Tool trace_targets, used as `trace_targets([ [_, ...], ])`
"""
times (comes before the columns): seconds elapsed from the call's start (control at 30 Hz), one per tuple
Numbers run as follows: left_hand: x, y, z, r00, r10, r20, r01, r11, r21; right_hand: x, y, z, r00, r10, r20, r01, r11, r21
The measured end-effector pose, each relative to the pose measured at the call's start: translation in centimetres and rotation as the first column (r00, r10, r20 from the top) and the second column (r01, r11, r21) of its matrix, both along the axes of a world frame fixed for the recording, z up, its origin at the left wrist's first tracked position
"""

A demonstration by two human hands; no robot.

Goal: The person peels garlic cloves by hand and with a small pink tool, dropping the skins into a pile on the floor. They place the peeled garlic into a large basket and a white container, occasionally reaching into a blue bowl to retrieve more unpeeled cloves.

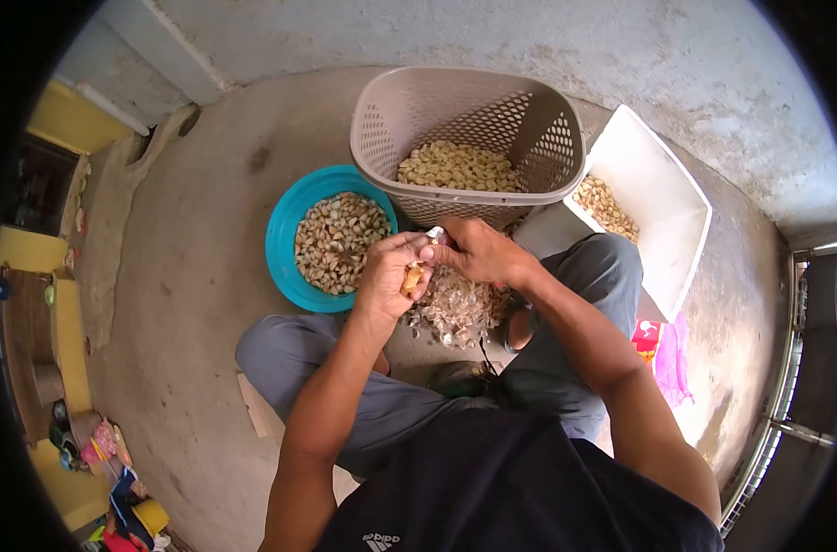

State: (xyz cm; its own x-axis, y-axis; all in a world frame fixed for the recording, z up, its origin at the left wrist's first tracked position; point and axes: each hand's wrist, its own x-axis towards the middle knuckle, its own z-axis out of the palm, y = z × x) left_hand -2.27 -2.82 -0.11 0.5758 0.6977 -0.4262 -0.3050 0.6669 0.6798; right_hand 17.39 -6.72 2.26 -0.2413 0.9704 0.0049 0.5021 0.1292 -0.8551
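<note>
My two hands meet above the floor between my knees. My left hand [391,273] is closed, with brownish-yellow garlic cloves [411,280] held in its curled fingers. Thumb and fingers of my right hand [478,250] pinch against the left fingertips around a small whitish garlic clove [435,235], partly hidden by the fingers. Beneath the hands lies a loose heap of papery garlic skins [460,308]. A turquoise basin [282,260] just left of my left hand holds many unpeeled cloves [340,241].
Beyond my hands stands a tall grey-brown perforated basket [381,170] with pale peeled cloves [460,167] inside. To its right, a tilted white box [662,198] contains more cloves [607,207]. A pink bag [673,354] lies by my right knee. A wall [492,37] rises behind.
</note>
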Motion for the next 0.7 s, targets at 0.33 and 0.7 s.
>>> trace_targets([
  [0.33,-0.3,-0.6,-0.1,0.999,-0.041,0.007,0.041,0.999,-0.010,0.2,-0.6,1.1,0.986,0.103,0.133,-0.103,0.995,-0.011],
  [0.7,-0.1,-0.4,-0.2,0.998,-0.053,0.045,0.053,0.999,-0.008,0.8,-1.6,1.5,0.984,0.021,0.178,-0.020,1.000,-0.008],
])
